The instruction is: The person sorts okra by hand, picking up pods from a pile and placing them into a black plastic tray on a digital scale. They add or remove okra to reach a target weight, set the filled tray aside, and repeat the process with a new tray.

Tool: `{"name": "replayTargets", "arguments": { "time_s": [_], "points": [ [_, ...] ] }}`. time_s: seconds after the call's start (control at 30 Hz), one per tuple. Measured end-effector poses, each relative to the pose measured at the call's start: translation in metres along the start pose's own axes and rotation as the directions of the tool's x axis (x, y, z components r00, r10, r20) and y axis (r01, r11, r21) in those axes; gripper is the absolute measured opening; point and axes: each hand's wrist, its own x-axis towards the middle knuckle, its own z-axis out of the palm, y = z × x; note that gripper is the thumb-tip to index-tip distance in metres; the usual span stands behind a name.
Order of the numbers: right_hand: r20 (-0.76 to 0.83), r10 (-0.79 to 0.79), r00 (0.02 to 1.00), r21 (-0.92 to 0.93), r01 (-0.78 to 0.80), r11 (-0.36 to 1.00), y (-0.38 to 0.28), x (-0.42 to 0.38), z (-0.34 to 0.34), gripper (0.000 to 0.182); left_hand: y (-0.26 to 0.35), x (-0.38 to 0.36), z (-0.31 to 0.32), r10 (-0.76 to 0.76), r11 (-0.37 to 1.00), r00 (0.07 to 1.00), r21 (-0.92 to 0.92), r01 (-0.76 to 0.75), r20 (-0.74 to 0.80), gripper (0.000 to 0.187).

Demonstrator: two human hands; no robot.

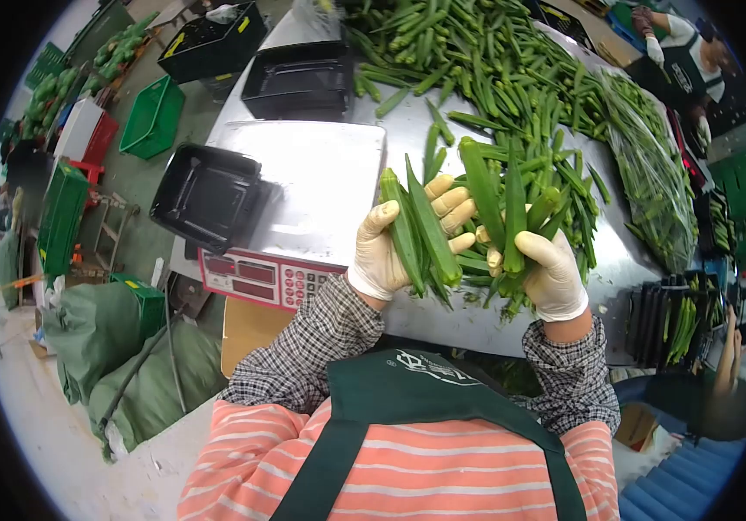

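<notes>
Both my hands wear pale gloves and are raised over the metal table. My left hand [381, 252] holds a few long okra pods [414, 227] across its palm, thumb against them. In my right hand [553, 276] are several more okra pods [512, 195], gripped under the thumb. Behind and below the hands spreads a large heap of loose okra [494, 74]. To the left a white-topped scale [303, 174] with a red keypad panel carries a black plastic tray [208, 195] at its left edge.
Stacked black trays [299, 82] stand behind the scale. A clear plastic bag of okra [646, 174] lies at the right, near filled black trays [676, 317]. Green crates [153, 117] and green sacks [151, 373] are on the floor at left. A co-worker [685, 61] is at the upper right.
</notes>
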Motion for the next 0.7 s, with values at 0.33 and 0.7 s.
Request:
{"name": "replayTargets", "arguments": {
  "time_s": [0.33, 0.7],
  "points": [
    [0.203, 0.075, 0.976, 0.000, -0.077, 0.997, 0.011, 0.071, 0.076, 0.033, 0.069, -0.059, 0.048, 0.278, 0.958, 0.957, 0.104, -0.268, -0.088, 0.067],
    [0.453, 0.255, 0.855, -0.474, -0.011, 0.881, 0.034, 0.206, 0.250, 0.026, 0.156, -0.145, 0.085, 0.652, 0.716, 0.753, 0.394, -0.576, -0.084, 0.065]
  ]
}}
